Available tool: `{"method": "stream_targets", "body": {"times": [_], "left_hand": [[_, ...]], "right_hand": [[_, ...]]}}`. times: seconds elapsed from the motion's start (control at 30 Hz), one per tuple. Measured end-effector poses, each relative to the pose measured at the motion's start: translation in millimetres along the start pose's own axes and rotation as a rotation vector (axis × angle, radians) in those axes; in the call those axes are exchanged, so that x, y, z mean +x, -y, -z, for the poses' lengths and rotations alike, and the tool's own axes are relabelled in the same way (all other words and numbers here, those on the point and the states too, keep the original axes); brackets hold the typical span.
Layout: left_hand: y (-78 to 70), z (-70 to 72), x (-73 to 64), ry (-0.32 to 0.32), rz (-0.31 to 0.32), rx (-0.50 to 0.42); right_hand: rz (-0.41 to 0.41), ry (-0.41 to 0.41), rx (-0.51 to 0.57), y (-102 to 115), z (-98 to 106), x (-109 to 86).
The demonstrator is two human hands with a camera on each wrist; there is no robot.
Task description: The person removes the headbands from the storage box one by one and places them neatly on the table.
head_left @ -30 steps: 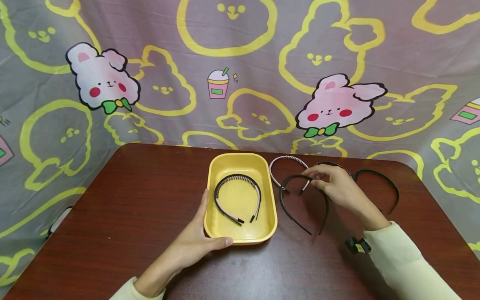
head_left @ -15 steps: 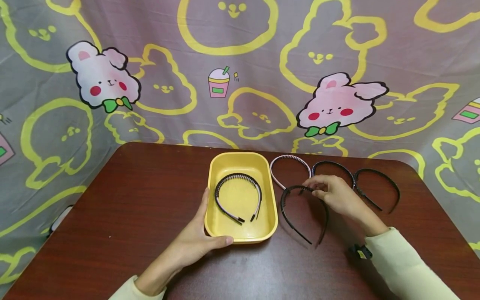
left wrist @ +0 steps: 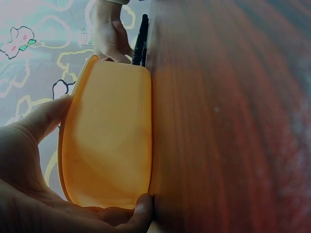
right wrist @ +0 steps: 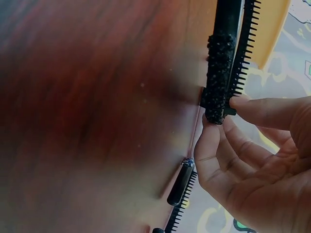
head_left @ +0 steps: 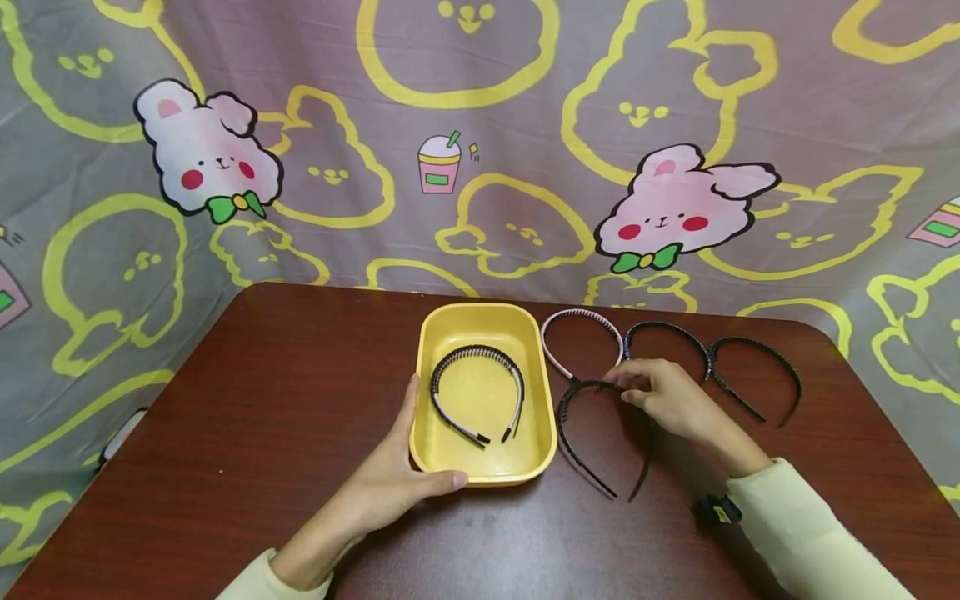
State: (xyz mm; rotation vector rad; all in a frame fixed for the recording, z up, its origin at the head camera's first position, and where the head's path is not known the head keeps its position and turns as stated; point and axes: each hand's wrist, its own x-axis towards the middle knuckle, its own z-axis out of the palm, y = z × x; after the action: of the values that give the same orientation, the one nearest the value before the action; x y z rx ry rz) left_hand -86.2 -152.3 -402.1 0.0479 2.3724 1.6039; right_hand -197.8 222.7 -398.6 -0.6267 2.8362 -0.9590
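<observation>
My left hand point(head_left: 382, 487) grips the near left corner of a yellow plastic tub point(head_left: 480, 479), thumb on the front rim and fingers along the side. Inside the tub, pale and black toothed headbands point(head_left: 480, 350) lie overlapping like a nested pair. To the tub's right, my right hand point(head_left: 667, 404) pinches a black toothed headband point(head_left: 588, 385) at the right of its arch, its ends pointing toward me. In the right wrist view, thumb and fingertips meet at the rough, beaded section of this headband point(right wrist: 221, 73).
Behind the held headband, a pale pink headband point(head_left: 581, 312), a dark blue one point(head_left: 663, 325) and a black one point(head_left: 776, 358) lie in a row on the brown table point(head_left: 225, 433). A patterned curtain point(head_left: 510, 125) hangs along the table's far edge.
My right hand has drawn the black headband toward me and down, uncovering more of the dark blue headband behind. My left hand stays on the tub.
</observation>
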Motion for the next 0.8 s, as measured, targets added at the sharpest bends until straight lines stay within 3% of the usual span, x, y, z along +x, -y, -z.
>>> {"method": "stream_targets", "body": {"times": [0.8], "left_hand": [[-1.7,-0.1,-0.2,0.006,0.010,-0.018]], "right_hand": [[0.005,0.029,-0.014,2.2,-6.2,3.8]]}}
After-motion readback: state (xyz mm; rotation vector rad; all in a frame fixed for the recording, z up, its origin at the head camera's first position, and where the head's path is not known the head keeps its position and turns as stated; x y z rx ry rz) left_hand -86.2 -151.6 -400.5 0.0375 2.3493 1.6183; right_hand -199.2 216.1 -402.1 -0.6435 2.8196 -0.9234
